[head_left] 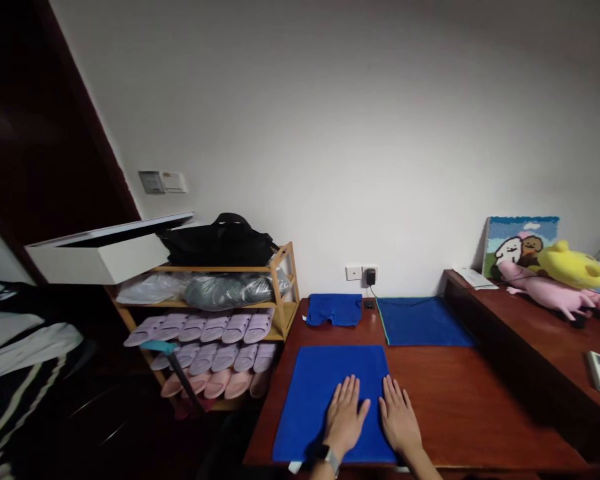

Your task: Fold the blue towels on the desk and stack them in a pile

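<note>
The red-brown counter (480, 407) carries a flat blue cloth (320, 380) near its front edge; right of the cloth, open surface runs to a raised ledge (530, 327). Beyond the cloth lie a green-edged mat (425, 323), rightward, and folded blue fabric (335, 310). The left grip (347, 417), flat and unclosed, rests on the cloth; the right grip (399, 417), likewise, straddles its right edge.

Left hand (344, 421) lies flat on the near blue cloth (310, 400); right hand (400, 419) spans its edge onto the table (485, 407).
</note>
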`<state>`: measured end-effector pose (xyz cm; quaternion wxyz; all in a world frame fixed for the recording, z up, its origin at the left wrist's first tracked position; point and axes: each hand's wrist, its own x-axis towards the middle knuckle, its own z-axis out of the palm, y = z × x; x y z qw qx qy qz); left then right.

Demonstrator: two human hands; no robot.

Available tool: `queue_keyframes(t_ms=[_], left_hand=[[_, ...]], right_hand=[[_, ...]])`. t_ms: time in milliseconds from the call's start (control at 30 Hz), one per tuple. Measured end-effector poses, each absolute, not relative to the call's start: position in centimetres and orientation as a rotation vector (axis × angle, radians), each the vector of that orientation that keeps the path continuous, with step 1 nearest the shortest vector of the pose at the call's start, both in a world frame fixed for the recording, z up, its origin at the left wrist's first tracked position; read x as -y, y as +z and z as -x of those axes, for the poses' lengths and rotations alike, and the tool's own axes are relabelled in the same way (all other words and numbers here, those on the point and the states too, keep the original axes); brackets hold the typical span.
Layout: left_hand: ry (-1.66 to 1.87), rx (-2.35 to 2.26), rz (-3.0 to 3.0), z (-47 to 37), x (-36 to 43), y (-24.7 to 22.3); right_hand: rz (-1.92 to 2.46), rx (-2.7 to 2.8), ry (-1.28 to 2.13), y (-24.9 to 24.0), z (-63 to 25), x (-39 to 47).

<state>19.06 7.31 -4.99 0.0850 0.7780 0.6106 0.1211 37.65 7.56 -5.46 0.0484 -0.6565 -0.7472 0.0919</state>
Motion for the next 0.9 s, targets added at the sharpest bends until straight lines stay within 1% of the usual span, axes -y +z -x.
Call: queue_keyframes(t_ms=[133,267,400,667,900], left_hand=[[0.293,-2.17,-2.148,-10.1,-6.3,-4.8],[0.318,-2.308,-2.087,-4.6,-5.3,-5.6],[0.351,-2.324,-2.11,-3.8,-5.3,-6.9],[0.418,-2.319,-2.159,-3.9,-6.1,-7.8],[0.324,-2.355,-2.118,-3.3,-6.2,-8.0]], right_hand=[[2.001,2.234,0.288,-5.8,-37.5,-7.7],[2.0,2.212,0.292,-6.5,-37.6,-7.7],[2.007,2.215,0.325,-6.4,-37.5,-8.6],[2.042,2.186,0.4,-2.6,-36.2,-15.5],[1.983,2.202,0.404,-4.0,-36.3,-17.6]])
